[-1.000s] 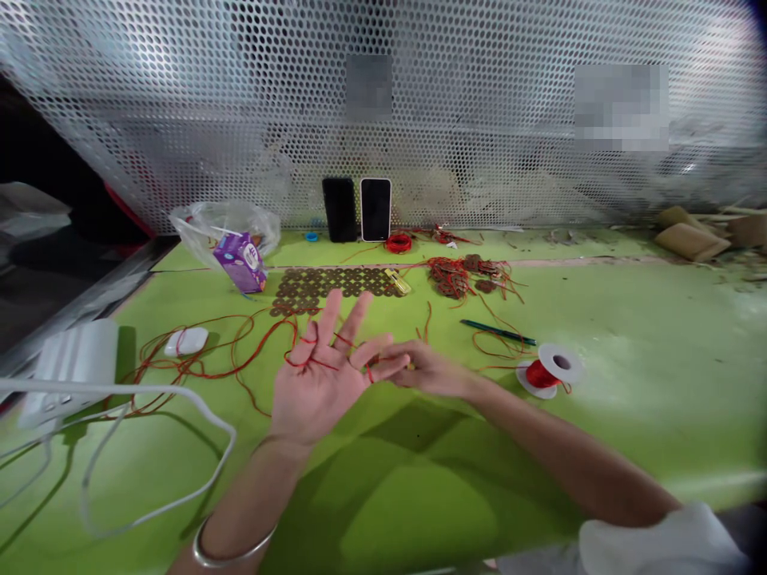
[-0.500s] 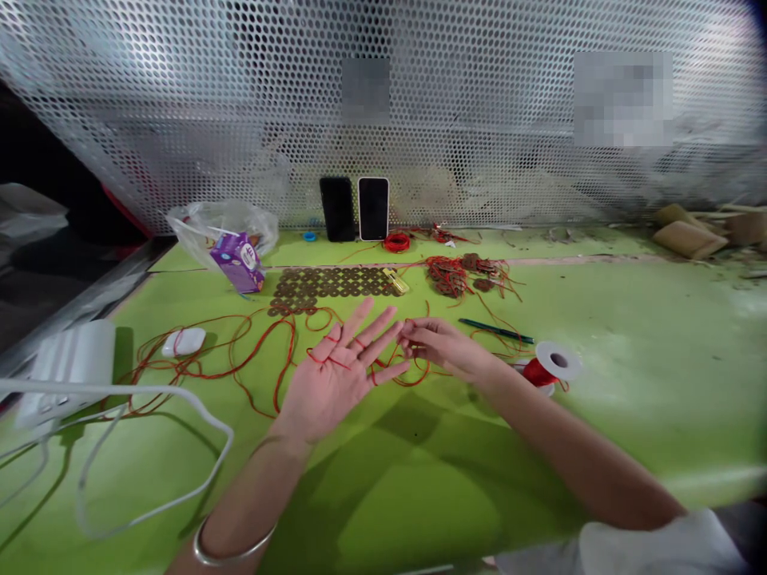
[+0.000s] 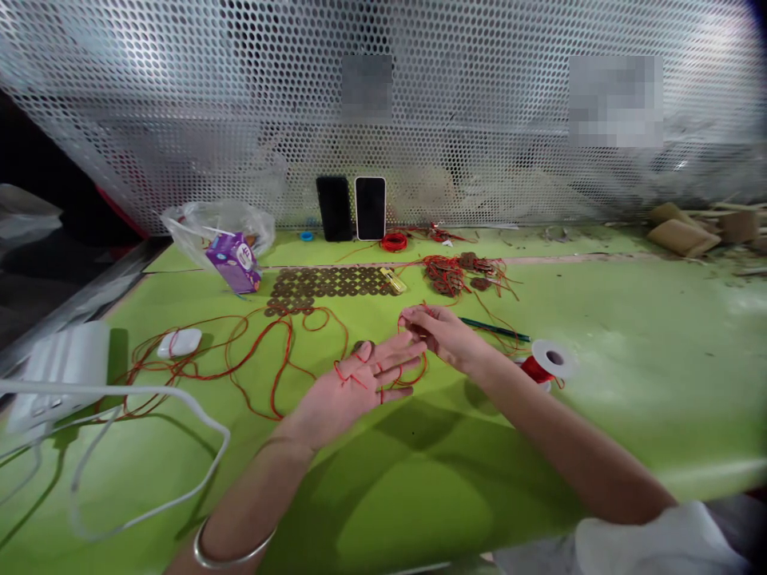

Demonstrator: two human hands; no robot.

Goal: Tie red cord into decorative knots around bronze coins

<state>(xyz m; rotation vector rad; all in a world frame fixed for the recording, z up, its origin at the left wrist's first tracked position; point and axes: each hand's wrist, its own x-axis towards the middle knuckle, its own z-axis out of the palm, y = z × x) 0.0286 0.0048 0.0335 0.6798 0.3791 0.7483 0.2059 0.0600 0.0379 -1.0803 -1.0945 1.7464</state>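
My left hand [image 3: 344, 391] lies palm up over the green table, fingers stretched out, with red cord [image 3: 353, 379] looped round the fingers and across the palm. At its fingertips, my right hand [image 3: 447, 335] is closed in a pinch on a strand of the red cord. A dark round coin [image 3: 363, 346] shows partly behind my left fingers. Beyond the hands, dark holed coins [image 3: 323, 282] lie flat in rows. A bundle of coins tied with red cord [image 3: 447, 275] rests to their right.
A spool of red cord [image 3: 552, 357] and a dark green pen [image 3: 494, 329] lie right of my hands. Loose red cord [image 3: 231, 371] tangles leftward, near a white case [image 3: 180, 343] and white cable [image 3: 204, 411]. Two phones [image 3: 371, 209] lean on the mesh, a purple box [image 3: 235, 263] left of them.
My left hand has moved slightly right and down, its fingers tilted lower and closer together. My right hand has shifted a little up, still pinching the cord.
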